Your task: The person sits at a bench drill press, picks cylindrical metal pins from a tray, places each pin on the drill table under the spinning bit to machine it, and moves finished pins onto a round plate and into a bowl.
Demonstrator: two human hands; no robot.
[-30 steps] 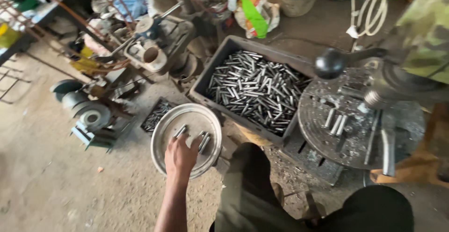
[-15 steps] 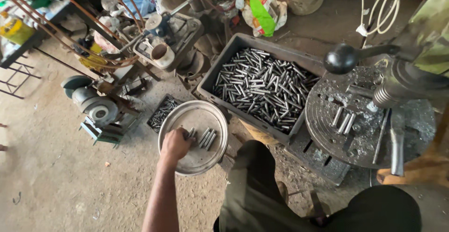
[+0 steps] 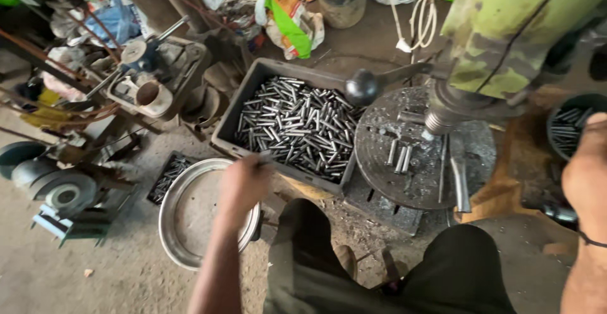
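Observation:
My left hand (image 3: 243, 184) is closed into a fist over the right rim of a round steel bowl (image 3: 183, 225) on the floor. Short metal rod ends stick out of the fist toward the grey tray (image 3: 253, 80). That tray is full of short metal rods (image 3: 297, 124). The bowl's inside looks bare. My right hand (image 3: 585, 175) is blurred at the right edge, next to a dark bowl of rods (image 3: 559, 130). Whether its fingers grip anything cannot be seen.
A drill press has a green head (image 3: 506, 29), a ball-ended lever (image 3: 361, 87) and a round table (image 3: 423, 181) carrying several rods (image 3: 398, 156). Old machinery (image 3: 152, 73) and grinding wheels (image 3: 63, 194) crowd the left. A small black tray (image 3: 167, 175) lies beside the bowl. My knees (image 3: 310, 244) are below.
My left hand gathered the rods lying in the steel bowl, closed on them and lifted toward the grey tray. The bowl now looks bare. My right hand has come into view.

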